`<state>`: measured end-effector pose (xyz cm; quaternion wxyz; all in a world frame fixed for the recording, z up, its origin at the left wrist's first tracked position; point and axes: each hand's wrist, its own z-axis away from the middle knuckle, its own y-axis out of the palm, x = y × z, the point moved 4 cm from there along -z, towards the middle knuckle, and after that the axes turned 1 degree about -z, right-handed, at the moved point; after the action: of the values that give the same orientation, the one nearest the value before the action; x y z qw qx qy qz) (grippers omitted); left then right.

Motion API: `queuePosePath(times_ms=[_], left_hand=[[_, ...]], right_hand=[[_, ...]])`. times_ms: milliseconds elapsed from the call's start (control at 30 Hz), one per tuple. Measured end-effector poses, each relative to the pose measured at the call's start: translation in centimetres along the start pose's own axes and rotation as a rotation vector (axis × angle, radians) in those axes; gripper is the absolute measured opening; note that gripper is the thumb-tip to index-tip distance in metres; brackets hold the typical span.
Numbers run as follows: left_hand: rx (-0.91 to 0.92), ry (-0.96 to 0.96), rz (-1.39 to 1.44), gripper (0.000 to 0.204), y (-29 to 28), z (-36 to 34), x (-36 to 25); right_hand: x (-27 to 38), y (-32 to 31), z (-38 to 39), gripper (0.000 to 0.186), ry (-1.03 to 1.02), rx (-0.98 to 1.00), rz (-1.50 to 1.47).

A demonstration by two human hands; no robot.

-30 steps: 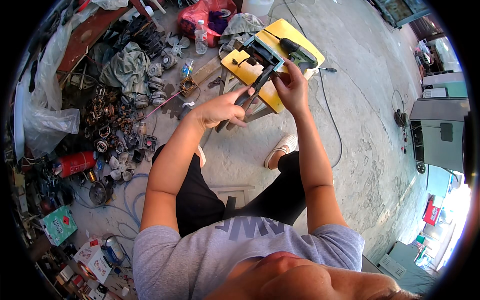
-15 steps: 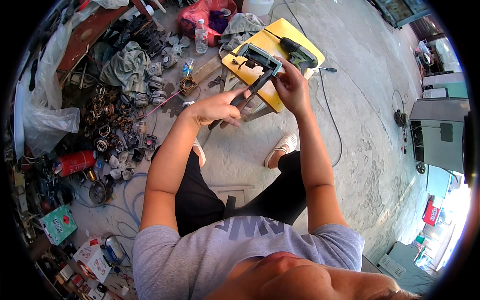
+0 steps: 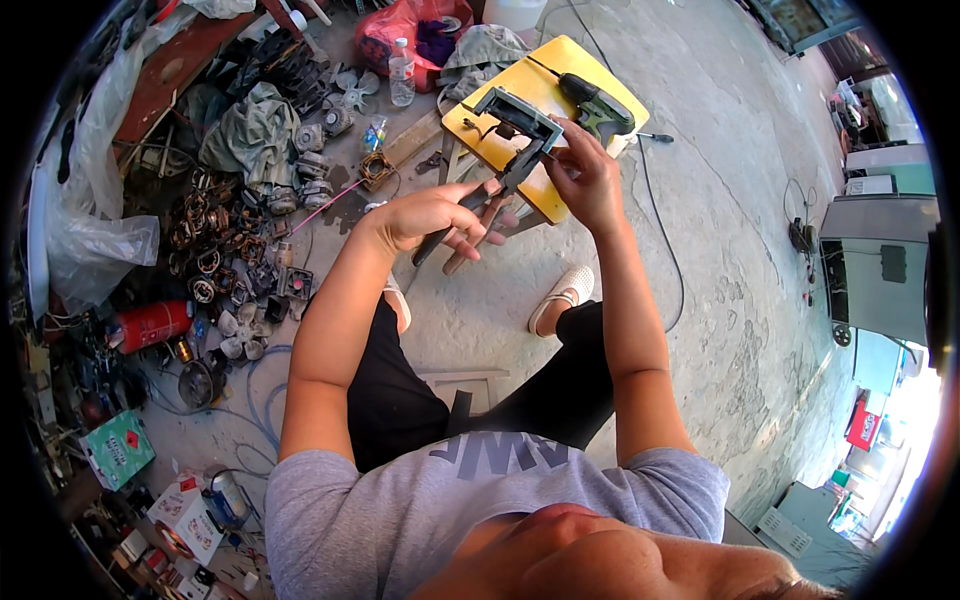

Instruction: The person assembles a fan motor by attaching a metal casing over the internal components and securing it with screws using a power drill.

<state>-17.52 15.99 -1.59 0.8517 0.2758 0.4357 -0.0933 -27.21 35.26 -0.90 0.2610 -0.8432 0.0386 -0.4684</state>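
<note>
My left hand (image 3: pixel 425 215) is closed round a pair of dark-handled pliers (image 3: pixel 430 246), with its two handles spread apart. The pliers' head reaches the near edge of a grey-green rectangular housing (image 3: pixel 546 126) that has an open middle. At the housing's right corner, the fingers of my right hand (image 3: pixel 590 178) pinch it. Whether the jaws grip any part of it is too small to tell. The housing is held over a yellow-topped stool (image 3: pixel 622 74), where a green and black cordless drill (image 3: pixel 602 114) lies beside it.
Motor parts (image 3: pixel 205 225) and a grey cloth (image 3: pixel 258 135) are heaped on the left. A clear bottle (image 3: pixel 402 78) stands near a red plastic bag (image 3: pixel 385 32). A cable (image 3: pixel 668 240) runs over the concrete floor, right of the stool. A fire extinguisher (image 3: pixel 150 326) lies far left.
The pliers' handles have opened wider in my left hand, and its fingers have loosened somewhat. My right hand and the housing have barely moved.
</note>
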Motion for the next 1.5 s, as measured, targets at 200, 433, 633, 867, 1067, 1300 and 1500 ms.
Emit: queuePosePath(times_ms=[200, 433, 633, 867, 1067, 1300, 1500], left_hand=[[0.043, -0.017, 0.045, 0.056, 0.2, -0.3, 0.3], [0.067, 0.009, 0.021, 0.046, -0.5, -1.5, 1.3], [0.005, 0.038, -0.02, 0.04, -0.2, -1.7, 1.7], [-0.041, -0.016, 0.069, 0.042, 0.2, -1.5, 2.2], [-0.052, -0.021, 0.046, 0.045, 0.4, -1.0, 1.8], [-0.173, -0.024, 0.018, 0.032, 0.7, -1.7, 2.4], [-0.231, 0.068, -0.063, 0.028, 1.1, -2.7, 3.0]], right_hand=[[-0.1, -0.2, 0.3, 0.049, -0.007, -0.002, 0.07], [0.1, -0.4, 0.4, 0.05, -0.013, 0.002, 0.114], [0.0, -0.3, 0.6, 0.051, 0.005, 0.005, 0.12], [0.0, -0.1, 0.7, 0.051, -0.006, 0.003, 0.15], [0.5, 0.1, 0.6, 0.052, -0.029, -0.006, 0.142], [0.3, 0.4, 0.8, 0.052, -0.038, -0.018, 0.128], [0.3, 0.3, 0.6, 0.053, -0.042, -0.03, 0.105]])
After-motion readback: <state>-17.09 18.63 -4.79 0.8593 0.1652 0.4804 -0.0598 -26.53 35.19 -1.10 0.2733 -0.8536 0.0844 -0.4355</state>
